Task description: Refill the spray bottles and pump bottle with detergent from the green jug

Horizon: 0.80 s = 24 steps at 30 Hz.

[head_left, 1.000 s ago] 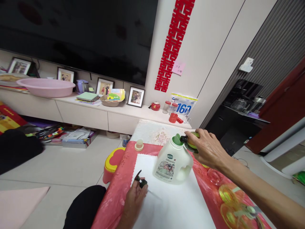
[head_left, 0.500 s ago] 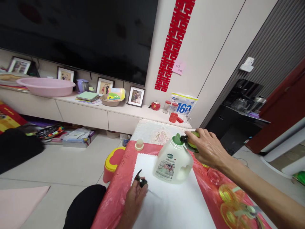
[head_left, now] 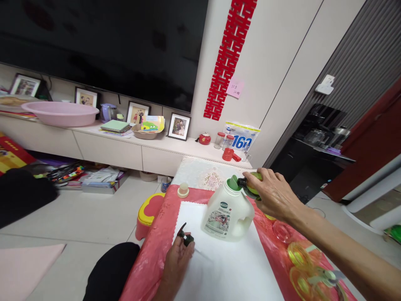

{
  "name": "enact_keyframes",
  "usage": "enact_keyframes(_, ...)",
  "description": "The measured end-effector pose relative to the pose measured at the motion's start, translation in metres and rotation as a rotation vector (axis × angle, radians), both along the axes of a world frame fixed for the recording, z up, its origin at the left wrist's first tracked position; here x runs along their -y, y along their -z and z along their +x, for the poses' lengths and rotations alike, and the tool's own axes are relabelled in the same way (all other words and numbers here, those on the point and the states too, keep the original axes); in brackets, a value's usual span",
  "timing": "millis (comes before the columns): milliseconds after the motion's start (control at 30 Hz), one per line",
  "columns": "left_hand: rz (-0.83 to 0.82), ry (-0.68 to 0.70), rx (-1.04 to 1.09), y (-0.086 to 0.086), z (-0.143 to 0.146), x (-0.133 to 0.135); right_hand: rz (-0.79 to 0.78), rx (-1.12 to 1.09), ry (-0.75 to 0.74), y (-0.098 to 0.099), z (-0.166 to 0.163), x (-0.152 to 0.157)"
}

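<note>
Right hand (head_left: 272,191), grip closed round tilted green bottle (head_left: 255,185); left hand (head_left: 178,260), grip curled round dark pump (head_left: 188,240).

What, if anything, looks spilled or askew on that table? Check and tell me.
No spill or damage stands out. Only the green bottle is tipped, and the right hand holds it that way at the mouth of the upright white jug.
</note>
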<state>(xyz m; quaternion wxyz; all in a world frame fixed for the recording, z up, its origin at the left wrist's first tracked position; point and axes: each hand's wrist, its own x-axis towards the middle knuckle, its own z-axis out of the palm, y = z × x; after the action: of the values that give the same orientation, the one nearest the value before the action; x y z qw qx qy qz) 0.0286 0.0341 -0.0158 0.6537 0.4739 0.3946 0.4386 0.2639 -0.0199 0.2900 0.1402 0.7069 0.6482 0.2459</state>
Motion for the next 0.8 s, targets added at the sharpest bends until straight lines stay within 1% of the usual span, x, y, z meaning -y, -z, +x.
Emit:
enact_keyframes(133,0.005,-0.009,0.003,-0.0043,-0.0004,0.001,0.0,0.006,-0.002,0.0002,0.0,-0.0009)
enact_keyframes(200,0.005,-0.031,0.003,-0.004,0.0002,0.0011,-0.006,0.008,-0.002,-0.0002,-0.0004,-0.0012)
enact_keyframes(333,-0.012,-0.032,-0.006,-0.0019,0.0023,0.0011,-0.014,0.026,0.001,-0.0013,-0.001,-0.0013)
enact_keyframes(467,0.002,-0.082,0.002,-0.0027,0.0034,0.0024,-0.015,0.04,0.0,-0.0018,-0.0014,-0.0014)
enact_keyframes(600,-0.005,-0.037,-0.008,-0.0028,0.0017,0.0015,-0.005,0.062,-0.014,-0.0013,-0.0018,-0.0016)
enact_keyframes(800,-0.009,-0.007,-0.007,-0.0044,-0.001,0.0005,0.003,0.094,-0.026,-0.0002,-0.0009,-0.0014)
